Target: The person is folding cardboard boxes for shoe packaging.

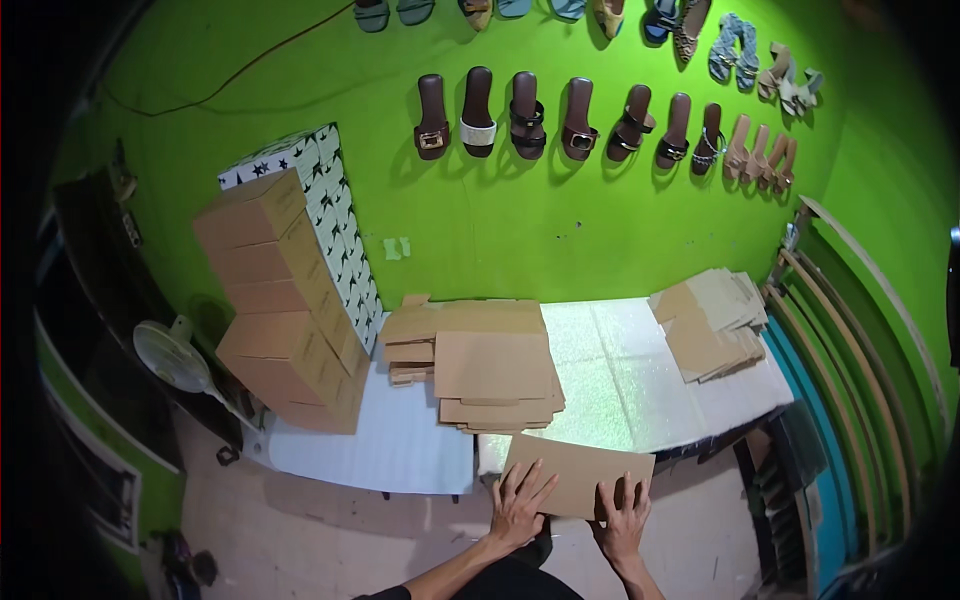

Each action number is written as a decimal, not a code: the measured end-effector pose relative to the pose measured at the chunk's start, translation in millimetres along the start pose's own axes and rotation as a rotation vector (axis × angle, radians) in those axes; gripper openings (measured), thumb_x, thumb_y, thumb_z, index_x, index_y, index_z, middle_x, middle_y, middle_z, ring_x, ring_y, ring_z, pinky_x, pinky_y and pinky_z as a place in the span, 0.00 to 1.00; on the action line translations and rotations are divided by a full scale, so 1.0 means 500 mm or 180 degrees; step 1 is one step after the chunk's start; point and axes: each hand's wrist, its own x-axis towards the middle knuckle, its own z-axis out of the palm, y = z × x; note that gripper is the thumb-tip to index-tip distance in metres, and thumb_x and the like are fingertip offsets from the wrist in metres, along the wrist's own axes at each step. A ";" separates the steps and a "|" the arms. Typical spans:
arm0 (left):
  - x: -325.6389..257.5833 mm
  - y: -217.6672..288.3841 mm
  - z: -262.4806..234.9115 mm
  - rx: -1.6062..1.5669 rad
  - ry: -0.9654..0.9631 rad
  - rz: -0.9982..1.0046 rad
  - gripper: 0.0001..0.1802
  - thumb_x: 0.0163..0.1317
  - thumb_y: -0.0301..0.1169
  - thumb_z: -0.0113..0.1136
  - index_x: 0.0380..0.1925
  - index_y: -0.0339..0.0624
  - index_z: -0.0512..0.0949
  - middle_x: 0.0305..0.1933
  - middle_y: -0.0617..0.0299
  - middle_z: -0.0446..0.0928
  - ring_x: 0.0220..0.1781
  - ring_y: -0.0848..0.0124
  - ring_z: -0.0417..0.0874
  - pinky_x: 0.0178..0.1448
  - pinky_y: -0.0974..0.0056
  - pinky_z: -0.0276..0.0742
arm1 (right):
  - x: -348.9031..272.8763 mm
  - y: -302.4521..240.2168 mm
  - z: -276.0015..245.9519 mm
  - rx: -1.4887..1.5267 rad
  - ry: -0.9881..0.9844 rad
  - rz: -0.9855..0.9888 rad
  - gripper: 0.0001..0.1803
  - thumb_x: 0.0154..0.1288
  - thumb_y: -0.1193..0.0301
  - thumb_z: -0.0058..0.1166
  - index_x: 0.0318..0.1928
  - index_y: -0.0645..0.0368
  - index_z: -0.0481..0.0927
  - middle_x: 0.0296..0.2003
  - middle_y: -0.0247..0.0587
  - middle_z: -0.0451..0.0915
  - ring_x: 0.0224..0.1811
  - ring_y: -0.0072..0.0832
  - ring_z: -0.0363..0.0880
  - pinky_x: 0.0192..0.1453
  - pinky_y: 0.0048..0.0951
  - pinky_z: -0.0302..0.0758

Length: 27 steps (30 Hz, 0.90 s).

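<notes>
Green walls closed in the room, with rows of sandals (560, 118) hung high on the far one and a white-covered table (400, 450) running below them. At the far left of that table I saw a tall stack of brown folded-up boxes (285, 300), backed by a column of white patterned boxes (335, 215); all were shut, so I could not tell what, if anything, was in them. A small fan (172, 357) stood on the floor off the table's left end.

Mid-table lay a thick pile of flat cardboard blanks (490, 365), unfolded, and well apart at the far right a second, looser pile of smaller cardboard pieces (712, 320). By my reading the folding was partway along: one stack of made boxes on the left, plenty of flat stock left on the table.

Nearest me, one flat cardboard sheet (578, 472) sat at the near edge of the table. My left hand (520, 505) rested on its lower left part, fingers spread flat; my right hand (625, 515) gripped its lower right edge, fingers curled over the top (thumb hidden underneath, I think). The sheet itself looked unfolded.
</notes>
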 end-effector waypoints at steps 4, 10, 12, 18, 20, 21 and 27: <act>-0.123 -0.026 -0.071 0.0041 -0.0001 -0.0004 0.49 0.44 0.28 0.66 0.73 0.66 0.69 0.83 0.61 0.53 0.78 0.47 0.54 0.71 0.37 0.56 | -0.111 -0.106 0.006 0.0060 0.0041 0.0054 0.45 0.46 0.64 0.78 0.68 0.40 0.74 0.75 0.54 0.56 0.76 0.63 0.50 0.69 0.64 0.59; -0.282 -0.079 -0.168 0.0142 -0.0279 -0.0056 0.50 0.44 0.27 0.68 0.73 0.68 0.69 0.83 0.61 0.52 0.79 0.47 0.53 0.71 0.35 0.56 | -0.223 -0.264 0.001 0.0268 -0.0133 0.0107 0.46 0.47 0.63 0.77 0.69 0.38 0.72 0.74 0.53 0.57 0.77 0.62 0.49 0.69 0.64 0.58; -0.328 -0.102 -0.211 0.0162 -0.0202 -0.0220 0.50 0.43 0.27 0.69 0.72 0.67 0.69 0.83 0.61 0.52 0.79 0.47 0.53 0.71 0.35 0.56 | -0.224 -0.315 0.009 0.0175 -0.0090 -0.0059 0.45 0.43 0.63 0.79 0.67 0.41 0.75 0.74 0.55 0.57 0.76 0.64 0.51 0.70 0.64 0.57; -0.426 -0.204 -0.380 0.0364 0.0413 -0.0728 0.47 0.41 0.26 0.71 0.69 0.62 0.74 0.81 0.58 0.56 0.77 0.45 0.55 0.71 0.38 0.59 | -0.158 -0.514 0.043 0.0377 0.0089 -0.0837 0.40 0.51 0.66 0.71 0.68 0.40 0.75 0.74 0.54 0.58 0.77 0.60 0.51 0.72 0.62 0.56; -0.453 -0.258 -0.447 0.0501 0.0595 -0.0809 0.45 0.40 0.25 0.69 0.67 0.59 0.75 0.81 0.57 0.57 0.77 0.44 0.56 0.70 0.38 0.59 | -0.128 -0.609 0.040 0.0544 0.0073 -0.0999 0.39 0.53 0.66 0.69 0.68 0.39 0.74 0.74 0.53 0.58 0.77 0.58 0.52 0.71 0.64 0.56; -0.468 -0.287 -0.481 0.0579 0.0723 -0.0825 0.45 0.40 0.25 0.68 0.66 0.58 0.76 0.80 0.56 0.57 0.76 0.44 0.56 0.70 0.38 0.59 | -0.112 -0.661 0.046 0.0517 0.0165 -0.1089 0.36 0.54 0.67 0.68 0.67 0.41 0.76 0.74 0.53 0.59 0.76 0.59 0.53 0.71 0.62 0.57; -0.547 -0.451 -0.708 0.1035 0.1201 -0.1026 0.44 0.39 0.24 0.67 0.65 0.56 0.77 0.79 0.54 0.60 0.76 0.40 0.60 0.68 0.34 0.59 | -0.036 -0.951 0.083 0.0716 0.0423 -0.1592 0.42 0.51 0.69 0.68 0.70 0.39 0.72 0.75 0.52 0.56 0.77 0.58 0.52 0.71 0.65 0.55</act>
